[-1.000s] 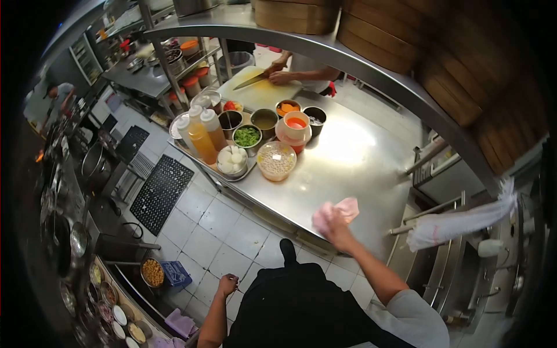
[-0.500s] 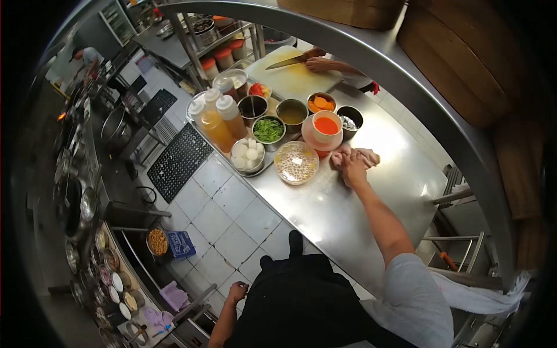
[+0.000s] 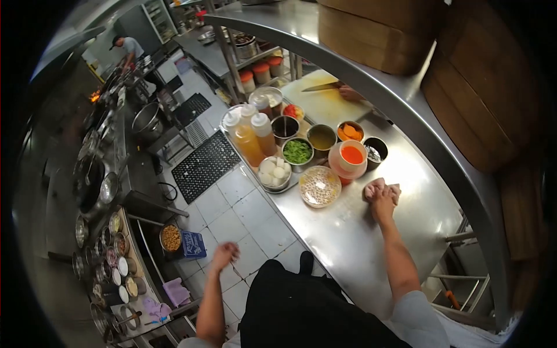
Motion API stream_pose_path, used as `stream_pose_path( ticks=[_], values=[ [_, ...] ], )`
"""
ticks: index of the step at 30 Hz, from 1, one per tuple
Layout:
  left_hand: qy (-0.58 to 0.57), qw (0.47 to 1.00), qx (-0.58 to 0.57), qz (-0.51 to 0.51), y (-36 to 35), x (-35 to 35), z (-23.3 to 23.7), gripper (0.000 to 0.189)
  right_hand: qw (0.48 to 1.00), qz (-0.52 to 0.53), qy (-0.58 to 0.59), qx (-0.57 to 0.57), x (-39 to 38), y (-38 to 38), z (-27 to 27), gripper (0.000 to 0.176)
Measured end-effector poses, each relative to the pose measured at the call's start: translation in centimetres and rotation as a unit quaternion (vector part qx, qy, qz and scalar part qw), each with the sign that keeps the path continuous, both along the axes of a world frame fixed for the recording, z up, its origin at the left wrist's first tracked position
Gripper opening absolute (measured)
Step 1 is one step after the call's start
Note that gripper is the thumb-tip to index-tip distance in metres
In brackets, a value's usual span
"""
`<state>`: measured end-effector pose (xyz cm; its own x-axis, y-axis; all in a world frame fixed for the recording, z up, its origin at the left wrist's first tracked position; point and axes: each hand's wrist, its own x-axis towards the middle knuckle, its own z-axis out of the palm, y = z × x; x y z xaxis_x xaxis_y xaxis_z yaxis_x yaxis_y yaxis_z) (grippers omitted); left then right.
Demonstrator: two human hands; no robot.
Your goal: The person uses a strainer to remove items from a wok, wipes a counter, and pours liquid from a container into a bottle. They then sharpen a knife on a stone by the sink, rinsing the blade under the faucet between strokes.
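My right hand [image 3: 383, 207] is closed over several pale pinkish raw pieces [image 3: 374, 188], which look like meat, on the steel table [image 3: 348, 243]. Left of it stands a lidded round container [image 3: 319, 187]. Behind that, a bowl of orange-red liquid [image 3: 351, 155] rests on a stack beside a dark metal tin [image 3: 376, 149]. Over the tiled floor, away from the table, my left hand [image 3: 225, 255] hangs with fingers curled; it is blurred, and nothing shows in it.
Squeeze bottles [image 3: 249, 136], chopped greens [image 3: 297, 151] and white pieces [image 3: 274, 173] crowd a tray. A co-worker's hand [image 3: 350, 93] holds a knife [image 3: 319, 86] at a cutting board [image 3: 316, 107]. Another person [image 3: 132, 47] stands near a flame. A curved steel shelf [image 3: 371, 72] hangs overhead.
My left hand has risen and moved out over the floor. The camera view has shifted. My right hand remains on the pale pieces. Less of the co-worker at the board shows.
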<state>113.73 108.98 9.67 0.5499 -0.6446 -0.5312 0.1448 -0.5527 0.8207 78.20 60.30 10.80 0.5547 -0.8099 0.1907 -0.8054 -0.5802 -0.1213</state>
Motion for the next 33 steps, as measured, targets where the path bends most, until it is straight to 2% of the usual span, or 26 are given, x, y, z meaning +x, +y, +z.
stream_pose_path(
  ticks=[2, 3, 5, 6, 8, 10, 12, 13, 15, 16, 18, 19, 20, 23, 26, 32, 33],
  values=[
    [-0.12, 0.988, -0.088, 0.042, -5.1, 4.6, 7.4, 0.019, 1.0, -0.001, 0.009, -0.002, 0.4, 2.0, 0.5, 0.037],
    [-0.213, 0.97, -0.096, 0.066, -7.9, 6.5, 11.4, 0.017, 1.0, -0.009, 0.021, -0.003, 0.4, 3.1, 0.4, 0.039],
    [-0.404, 0.905, -0.122, 0.049, -13.2, 9.9, 18.0, 0.028, 0.998, 0.034, -0.04, 0.034, 0.5, 6.6, 0.4, 0.041],
    [-0.433, 0.887, -0.159, 0.034, -16.1, 9.8, 22.4, 0.035, 0.997, 0.042, -0.033, 0.056, 0.4, 8.5, 0.5, 0.041],
    [-0.503, 0.838, -0.212, -0.027, -21.6, 12.3, 25.0, 0.039, 0.993, 0.06, -0.027, 0.099, -0.3, 12.2, 1.3, 0.041],
    [-0.565, 0.78, -0.247, -0.11, -27.3, 16.2, 24.2, 0.044, 0.991, 0.061, -0.029, 0.114, -1.5, 14.8, 1.4, 0.042],
    [-0.556, 0.788, -0.168, -0.202, -32.1, 19.3, 23.7, 0.053, 0.985, 0.023, -0.064, 0.159, -2.9, 15.9, 1.1, 0.041],
    [-0.558, 0.784, -0.177, -0.208, -34.4, 21.2, 22.7, 0.053, 0.986, 0.014, -0.069, 0.153, -3.5, 16.1, 1.3, 0.041],
    [-0.514, 0.785, -0.094, -0.332, -38.2, 23.8, 20.4, 0.061, 0.98, -0.134, -0.066, 0.132, -5.8, 16.7, 1.9, 0.038],
    [-0.515, 0.78, -0.102, -0.341, -39.1, 23.9, 20.9, 0.061, 0.975, -0.166, -0.065, 0.133, -7.6, 16.9, 1.4, 0.042],
    [-0.478, 0.773, -0.01, -0.416, -39.9, 23.5, 21.9, 0.064, 0.967, -0.209, -0.067, 0.132, -10.2, 17.6, 0.8, 0.045],
    [-0.48, 0.763, -0.002, -0.434, -40.5, 23.8, 21.5, 0.064, 0.956, -0.263, -0.056, 0.119, -11.1, 18.5, 0.8, 0.045],
    [-0.479, 0.757, -0.007, -0.444, -40.6, 23.6, 21.9, 0.064, 0.941, -0.317, -0.044, 0.107, -11.2, 19.5, 0.9, 0.046],
    [-0.531, 0.72, -0.019, -0.446, -40.2, 23.3, 22.6, 0.064, 0.925, -0.362, -0.052, 0.101, -10.4, 22.6, 1.2, 0.045],
    [-0.501, 0.728, -0.065, -0.464, -40.5, 24.9, 23.0, 0.061, 0.913, -0.382, -0.099, 0.102, -9.3, 25.0, 0.4, 0.043],
    [-0.506, 0.733, -0.116, -0.44, -38.8, 25.5, 32.2, 0.056, 0.904, -0.404, -0.104, 0.088, -7.7, 27.3, 0.5, 0.041],
    [-0.482, 0.754, -0.121, -0.43, -38.4, 25.7, 33.8, 0.054, 0.9, -0.414, -0.109, 0.087, -7.6, 27.5, 0.6, 0.041]
  ],
)
